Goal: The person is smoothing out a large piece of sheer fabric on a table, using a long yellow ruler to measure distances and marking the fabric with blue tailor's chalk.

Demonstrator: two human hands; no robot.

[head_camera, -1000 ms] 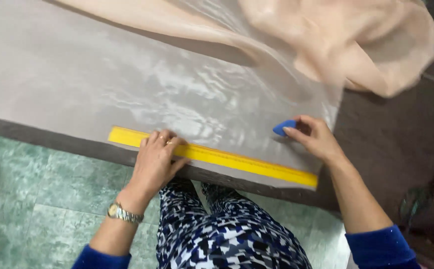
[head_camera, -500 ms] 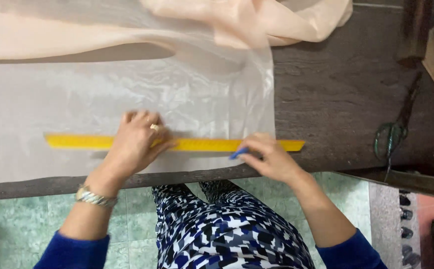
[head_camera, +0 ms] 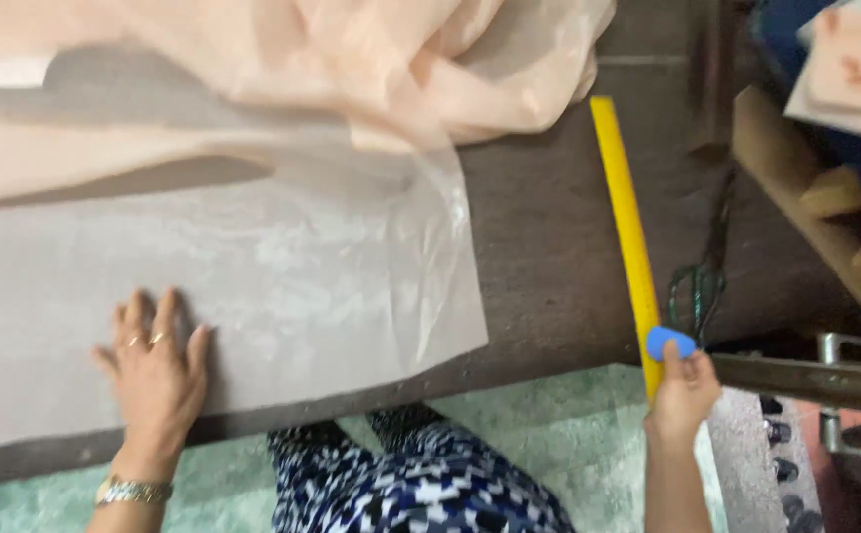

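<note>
The dark worktop [head_camera: 549,266] carries almost everything here, and the biggest thing on it is the sheer peach fabric [head_camera: 282,266], smoothed flat in a single layer toward the near edge and heaped in loose folds at the far side. That heap looks to be the main hazard: its weight could drag the flat part out of line, and any tug would likely ripple a cloth this thin and slippery. The left hand [head_camera: 154,370] lies flat on the fabric near the worktop's front edge, fingers [head_camera: 164,316] spread and released, gripping nothing; it pins only one spot, so the far right corner of the cloth lies unheld and could curl or slide. The long yellow ruler [head_camera: 626,227] lies well to the right of the fabric on bare worktop, running away from the person, its near end reaching the edge; judged from this, a nudge could tip it off onto the green floor [head_camera: 549,434]. Green-handled scissors [head_camera: 699,286] rest just beside it, near enough to be knocked. The right hand [head_camera: 682,395] has its fingers clenched on a small blue piece of tailor's chalk [head_camera: 669,342], held together with the ruler's near end; chalk that small could slip, drop or smear a stray mark.
</note>
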